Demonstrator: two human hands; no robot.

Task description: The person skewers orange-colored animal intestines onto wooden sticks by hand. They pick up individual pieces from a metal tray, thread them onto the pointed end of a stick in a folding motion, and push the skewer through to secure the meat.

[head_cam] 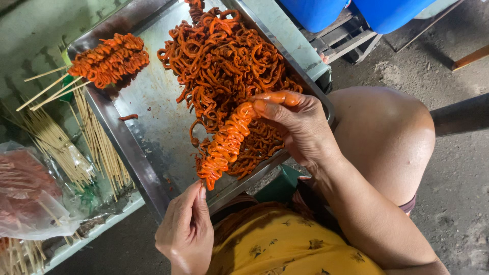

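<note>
1. Rough grey concrete floor [453, 203] is filling the right of the frame, and a pale work surface [30, 30] is running along the left with a steel tray [147, 102] lying across the upper middle.
2. Orange-red marinated strips [224, 61] are sitting piled in the upper centre of the tray.
3. At centre, the right hand [298, 127] is closing its sauce-stained fingertips [262, 107] around the top of a half-threaded skewer of strips [226, 142], which is hanging over the tray's lower edge.
4. Lower centre, the left hand [186, 231] is pinching thumb and fingers together at the skewer's bottom end; the stick itself is hidden there, so the grip is probably on its tip.
5. Finished skewers [109, 58] are resting on the tray's upper-left corner, sticks pointing left.
6. Bare bamboo sticks [97, 142] are lying just left of the tray, beside a clear plastic bag [25, 193] at the lower left.
7. Blue containers [356, 12] are standing at the upper right.
</note>
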